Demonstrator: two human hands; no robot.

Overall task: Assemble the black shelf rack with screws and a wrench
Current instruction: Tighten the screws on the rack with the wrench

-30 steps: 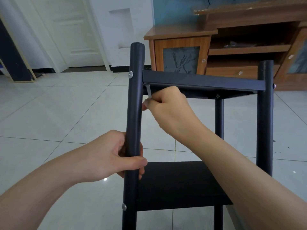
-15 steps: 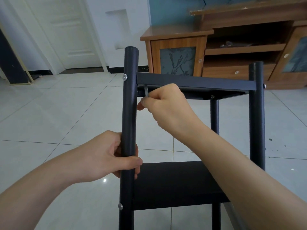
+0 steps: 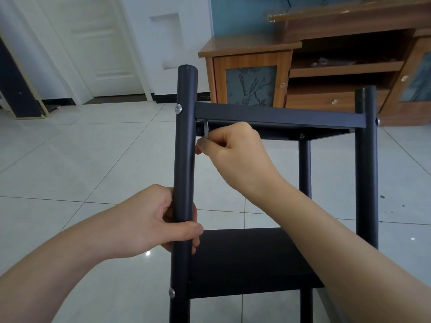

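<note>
**Wrench held beneath the rack's top shelf**

The black shelf rack (image 3: 279, 114) is seen standing upright on a pale tiled floor (image 3: 70, 171), directly in front of the person. Its front left post (image 3: 185, 159) is gripped by the left hand (image 3: 149, 220) — the fingers are wrapped round the back of the tube and the thumb is laid across its front, roughly midway between the two shelves. A silver screw (image 3: 178, 109) is seated in this post at the level of the top rail. A second screw (image 3: 172, 292) is seated lower down, level with the lower shelf (image 3: 245, 259).

The right hand (image 3: 235, 155) is raised just under the top shelf, beside the inner face of the same post. A small silvery wrench (image 3: 206, 129) is pinched between its thumb and curled fingers, and the short visible arm of the tool is pointed upward at the underside of the shelf corner. What the tip is engaged with cannot be told, since that corner is in shadow.

The front right post (image 3: 366, 171) is joined to the other end of the rail, with a screw head (image 3: 377, 121) shown on its outer side. A rear post (image 3: 304, 169) is visible behind, and another fastener (image 3: 302, 135) is seen on the underside of the top shelf above it.

Further back, a wooden cabinet (image 3: 249, 46) is set against a blue wall (image 3: 238, 15), and a white door (image 3: 102, 43) is seen to the left.
</note>
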